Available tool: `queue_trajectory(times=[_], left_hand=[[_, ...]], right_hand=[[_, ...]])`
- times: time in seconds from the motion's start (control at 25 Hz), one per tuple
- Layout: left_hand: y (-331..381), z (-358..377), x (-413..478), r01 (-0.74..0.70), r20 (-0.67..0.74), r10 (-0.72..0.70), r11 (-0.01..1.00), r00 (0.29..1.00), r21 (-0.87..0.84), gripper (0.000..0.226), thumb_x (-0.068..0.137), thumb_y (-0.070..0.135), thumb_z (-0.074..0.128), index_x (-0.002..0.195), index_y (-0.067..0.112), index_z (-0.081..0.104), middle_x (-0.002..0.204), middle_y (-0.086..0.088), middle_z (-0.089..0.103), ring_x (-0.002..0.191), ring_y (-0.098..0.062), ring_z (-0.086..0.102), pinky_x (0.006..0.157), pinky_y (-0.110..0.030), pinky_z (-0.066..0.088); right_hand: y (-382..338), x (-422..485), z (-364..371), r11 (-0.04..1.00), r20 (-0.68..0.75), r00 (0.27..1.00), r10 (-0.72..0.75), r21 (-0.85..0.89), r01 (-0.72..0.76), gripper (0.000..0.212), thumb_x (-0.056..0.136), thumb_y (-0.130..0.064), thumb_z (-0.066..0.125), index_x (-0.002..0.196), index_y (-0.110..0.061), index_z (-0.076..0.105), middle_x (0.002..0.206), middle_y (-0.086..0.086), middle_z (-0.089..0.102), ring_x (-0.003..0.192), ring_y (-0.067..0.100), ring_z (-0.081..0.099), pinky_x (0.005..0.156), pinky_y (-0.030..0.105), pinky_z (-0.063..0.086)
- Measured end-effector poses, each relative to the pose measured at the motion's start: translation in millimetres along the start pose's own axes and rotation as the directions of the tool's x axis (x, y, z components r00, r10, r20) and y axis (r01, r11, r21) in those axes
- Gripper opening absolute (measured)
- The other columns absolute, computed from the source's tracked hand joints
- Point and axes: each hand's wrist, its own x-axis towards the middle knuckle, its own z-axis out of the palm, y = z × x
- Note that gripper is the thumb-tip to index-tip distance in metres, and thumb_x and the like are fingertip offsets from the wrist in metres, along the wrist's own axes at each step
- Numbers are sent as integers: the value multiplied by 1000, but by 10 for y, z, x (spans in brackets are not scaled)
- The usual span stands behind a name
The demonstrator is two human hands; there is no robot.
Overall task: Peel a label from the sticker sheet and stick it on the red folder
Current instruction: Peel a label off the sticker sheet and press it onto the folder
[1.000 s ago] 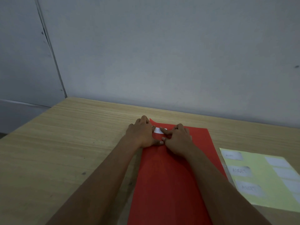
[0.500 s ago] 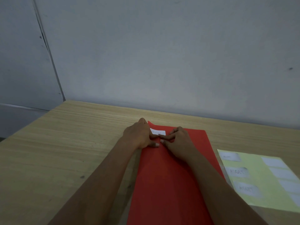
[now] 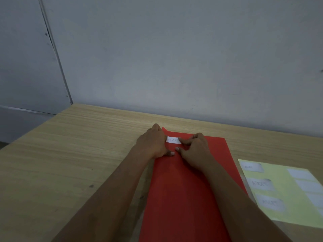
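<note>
Label (image 3: 173,140) writing (blurred), ends finger-covered

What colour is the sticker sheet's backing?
Pale yellow-green sticker sheet, seen in the head view.

The label (image 3: 173,140) shows only between the fingertips of the left hand (image 3: 153,144) and the right hand (image 3: 194,151); both its ends lie under them, and its faint writing is too blurred to read. The folder (image 3: 181,198) runs off the bottom edge. The sticker sheet (image 3: 286,193), right of the fingers, is cut by the right edge, its print smeared.
</note>
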Motion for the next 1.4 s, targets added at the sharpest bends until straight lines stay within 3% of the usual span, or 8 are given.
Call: queue_trajectory(times=[0.28,0.52,0.68,0.88,1.04,1.16,1.28,1.4], left_hand=[[16,44,47,-19,42,14,992,999,124,74,82,62,60,147,32,41,137,-3,30,134,-21,33,110,-44,37],[48,41,39,34,-10,-33,998,999,53,67,75,57,71,127,16,58,134,-5,36,127,-22,43,101,-45,46],[46,43,-2,45,-33,-46,999,998,-21,63,76,54,74,128,19,61,133,-1,40,122,-21,49,99,-44,48],[133,17,-138,45,-72,-41,997,997,57,50,84,52,67,126,24,64,131,0,42,119,-22,51,95,-43,48],[92,-55,-489,-20,-218,-43,960,975,-281,45,89,50,61,128,27,65,130,3,50,121,-17,54,101,-38,45],[-13,27,-942,75,-345,-236,904,908,-420,48,89,46,62,129,20,64,123,-1,60,117,-21,58,96,-32,46],[-2,101,-1322,174,-336,-313,907,888,-384,49,88,38,62,124,6,65,122,-11,66,117,-26,60,98,-35,47],[154,201,-1563,192,-304,-301,920,904,-341,41,90,37,59,104,1,71,107,-13,71,107,-29,65,89,-35,51]], right_hand=[[-113,46,3,990,158,986,57,-138,-35,47,89,-47,46,133,-64,41,124,2,35,118,29,32,102,43,28],[-73,57,45,997,35,998,48,-62,-45,52,85,-44,63,136,-36,55,126,7,48,125,28,40,108,41,34],[21,-98,-13,997,-22,999,-44,63,46,36,87,-37,68,121,-25,70,118,2,54,118,20,46,103,35,39],[-45,-227,-135,995,15,999,-43,-87,44,44,88,-39,64,128,-21,66,135,0,56,127,19,49,107,36,39],[-10,-688,-420,998,-129,992,5,65,3,33,86,-32,67,117,-21,72,114,1,62,115,22,58,99,31,43],[117,-1281,-640,989,-272,953,135,-16,-144,21,82,-35,68,95,-18,69,95,4,60,101,29,60,84,36,47],[92,-1757,-758,877,-151,917,370,-268,-399,56,82,-59,60,111,-12,53,113,13,55,111,34,54,88,40,46],[-28,-1985,-780,801,-120,853,508,-300,-519,78,78,-71,59,121,-8,49,126,14,48,122,35,46,94,42,45]])
